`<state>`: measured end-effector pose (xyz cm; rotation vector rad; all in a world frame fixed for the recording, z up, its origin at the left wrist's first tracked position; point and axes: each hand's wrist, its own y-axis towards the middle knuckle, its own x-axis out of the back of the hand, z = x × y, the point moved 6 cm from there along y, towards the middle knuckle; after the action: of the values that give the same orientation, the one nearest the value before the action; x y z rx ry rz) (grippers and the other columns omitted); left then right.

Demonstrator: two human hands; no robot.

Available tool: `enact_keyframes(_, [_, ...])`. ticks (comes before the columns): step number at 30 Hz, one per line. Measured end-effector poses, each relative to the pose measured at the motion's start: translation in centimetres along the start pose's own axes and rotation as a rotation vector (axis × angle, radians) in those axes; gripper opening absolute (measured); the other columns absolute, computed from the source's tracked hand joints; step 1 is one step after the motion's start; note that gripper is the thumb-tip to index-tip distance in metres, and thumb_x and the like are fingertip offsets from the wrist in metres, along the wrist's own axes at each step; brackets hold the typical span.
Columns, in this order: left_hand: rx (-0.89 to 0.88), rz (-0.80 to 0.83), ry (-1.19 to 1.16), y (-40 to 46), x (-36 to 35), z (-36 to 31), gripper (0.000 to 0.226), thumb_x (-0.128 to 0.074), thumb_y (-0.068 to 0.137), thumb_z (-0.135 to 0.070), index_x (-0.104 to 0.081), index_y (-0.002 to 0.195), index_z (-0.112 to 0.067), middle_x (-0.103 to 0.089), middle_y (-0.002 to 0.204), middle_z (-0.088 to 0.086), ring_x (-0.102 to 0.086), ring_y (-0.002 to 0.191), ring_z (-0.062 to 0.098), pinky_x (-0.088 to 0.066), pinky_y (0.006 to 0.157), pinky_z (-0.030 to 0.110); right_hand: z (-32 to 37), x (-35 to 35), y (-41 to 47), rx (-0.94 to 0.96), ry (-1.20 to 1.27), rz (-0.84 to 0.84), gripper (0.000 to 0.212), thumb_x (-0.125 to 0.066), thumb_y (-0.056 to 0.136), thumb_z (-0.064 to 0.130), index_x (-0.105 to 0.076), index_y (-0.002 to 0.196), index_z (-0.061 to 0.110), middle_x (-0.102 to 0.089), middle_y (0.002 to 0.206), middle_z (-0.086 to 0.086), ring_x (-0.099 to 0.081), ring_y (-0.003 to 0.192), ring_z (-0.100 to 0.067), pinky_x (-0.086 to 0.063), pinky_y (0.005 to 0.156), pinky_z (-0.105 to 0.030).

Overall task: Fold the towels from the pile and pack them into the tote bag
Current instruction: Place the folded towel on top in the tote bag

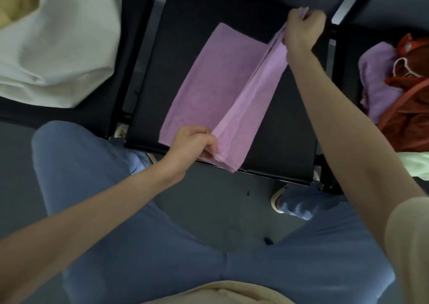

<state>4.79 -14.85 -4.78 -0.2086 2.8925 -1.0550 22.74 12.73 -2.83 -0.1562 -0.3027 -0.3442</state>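
A lilac towel [209, 80] lies on the black seat [278, 122] in front of me, its right half lifted into a fold. My left hand [192, 145] pinches the towel's near edge at the seat's front. My right hand [301, 29] grips the far edge, raised above the seat's back. The white tote bag [60, 41] stands on the seat to the left, mouth open, with something yellowish inside. The towel pile [399, 90] sits on the seat to the right: a lilac towel, a rust-red one and a pale green one.
Black metal frame bars [139, 55] separate the seats. My legs in blue trousers [97, 187] straddle the grey floor [220, 210] below the middle seat's front edge.
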Motion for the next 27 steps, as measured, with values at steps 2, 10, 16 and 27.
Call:
enact_keyframes(2, [0.006, -0.043, -0.045, 0.6, 1.8, 0.1, 0.046, -0.049, 0.070, 0.016, -0.049, 0.036, -0.016, -0.045, 0.042, -0.005, -0.050, 0.048, 0.008, -0.051, 0.062, 0.028, 1.2, -2.8, -0.7, 0.050, -0.041, -0.001, 0.031, -0.055, 0.088, 0.002, -0.039, 0.067, 0.018, -0.047, 0.070, 0.004, -0.049, 0.063, -0.004, -0.050, 0.065, -0.018])
enact_keyframes(10, [0.006, -0.241, -0.053, 3.5, 7.5, 1.2, 0.020, -0.053, 0.063, 0.005, -0.050, 0.048, -0.008, -0.044, 0.049, 0.002, -0.049, 0.058, 0.020, -0.049, 0.065, 0.036, 0.4, -11.9, -2.3, -0.123, -0.166, 0.132, 0.016, -0.058, 0.093, 0.013, -0.051, 0.107, 0.010, -0.056, 0.093, 0.002, -0.058, 0.081, -0.006, -0.049, 0.063, -0.014])
enact_keyframes(16, [0.059, -0.311, 0.223, 4.6, 9.7, 3.2, 0.012, -0.054, 0.072, -0.009, -0.048, 0.063, -0.009, -0.053, 0.055, 0.006, -0.057, 0.058, 0.025, -0.040, 0.057, 0.032, -1.9, -14.8, -4.7, -0.257, -0.120, 0.212, 0.021, -0.050, 0.099, 0.027, -0.057, 0.104, 0.007, -0.065, 0.093, -0.005, -0.067, 0.078, -0.012, -0.057, 0.069, -0.024])
enact_keyframes(27, [-0.098, -0.516, 0.808, 3.7, 10.8, 0.6, 0.031, -0.057, 0.084, -0.038, -0.059, 0.098, -0.011, -0.063, 0.090, 0.003, -0.052, 0.074, 0.019, -0.035, 0.061, 0.030, -6.5, -2.1, -16.7, 0.180, -0.364, 0.218, 0.020, -0.060, 0.086, 0.008, -0.055, 0.105, 0.004, -0.058, 0.100, -0.009, -0.053, 0.077, -0.010, -0.041, 0.065, -0.007])
